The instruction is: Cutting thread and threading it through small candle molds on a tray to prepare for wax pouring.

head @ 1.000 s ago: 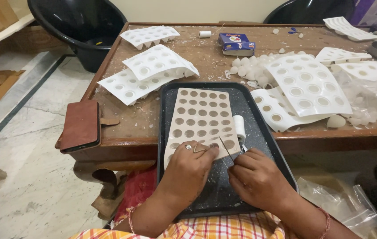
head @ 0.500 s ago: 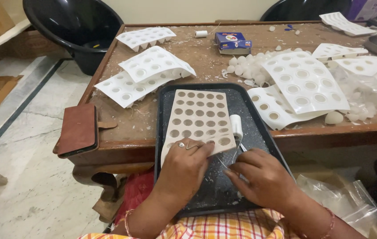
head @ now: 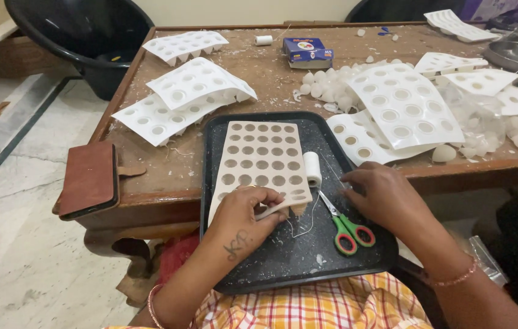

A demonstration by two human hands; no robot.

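Note:
A beige mould sheet (head: 262,159) full of round holes lies on a black tray (head: 289,268) on my lap and the table edge. My left hand (head: 247,214) grips the sheet's near edge and tips it up, wrist turned outward. A white thread spool (head: 312,169) stands just right of the sheet. My right hand (head: 382,196) is beside the spool, fingertips pinching a thin white thread that runs from it. Loose thread (head: 303,226) hangs under the sheet's near corner. Scissors (head: 347,230) with green and red handles lie on the tray between my hands.
White mould trays (head: 177,100) are stacked at the left of the wooden table (head: 168,173), with more (head: 396,106) at the right among white wax pieces (head: 323,85). A brown wallet case (head: 90,178), a blue box (head: 308,52) and a black tub (head: 73,30) are nearby.
The scissors left my right hand and now lie on the tray. My right hand moved right toward the spool. My left hand turned and tipped up the sheet's near edge.

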